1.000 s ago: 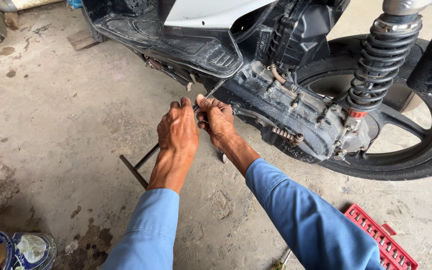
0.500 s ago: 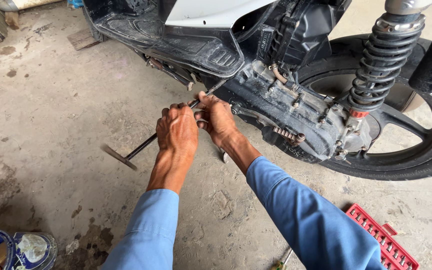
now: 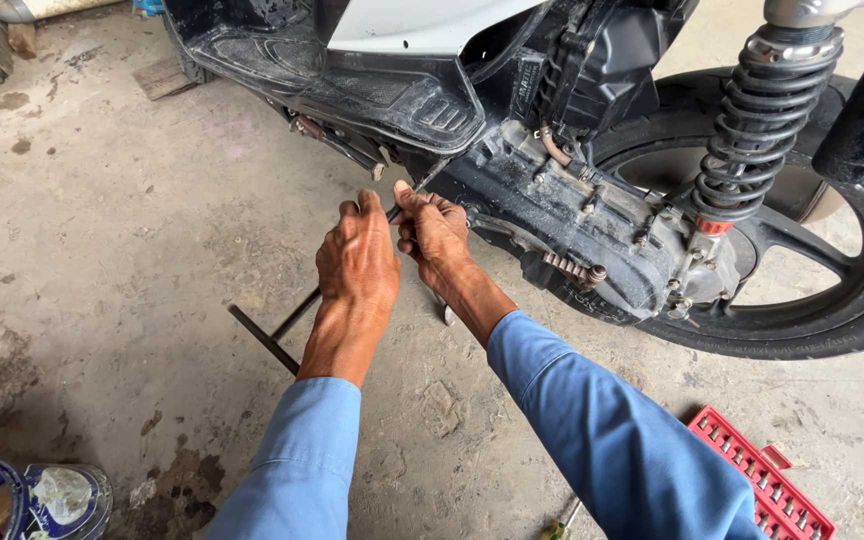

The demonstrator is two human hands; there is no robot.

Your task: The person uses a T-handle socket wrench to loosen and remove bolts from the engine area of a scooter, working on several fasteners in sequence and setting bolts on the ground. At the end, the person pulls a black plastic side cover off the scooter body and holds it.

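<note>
1. Two hands work one tool: our left hand (image 3: 357,262) and right hand (image 3: 434,232) both close on the shaft of a long T-handle wrench (image 3: 297,312), which runs from its crossbar near the concrete floor (image 3: 102,220) up toward the scooter's engine case (image 3: 572,225).
2. We wrap our left fingers around the mid-shaft, pressed together; this hand seems to carry the turning, since the crossbar hangs free behind the wrist.
3. We pinch the upper shaft with our right thumb and fingers, close to the tip, likely to steady it and keep it seated on a fastener at the front end of the case. The tip itself is too small to read.
4. So the wrench lies through both grips: crossbar below and left of our left wrist, working end just above our right fingertips, under the black body panel (image 3: 352,85).
5. Well apart, a red socket tray (image 3: 767,480) lies on the floor toward the lower right corner, and a blue tin (image 3: 27,500) sits at the lower left corner. The rear wheel (image 3: 852,300) and coil shock (image 3: 762,120) stand to the right.
</note>
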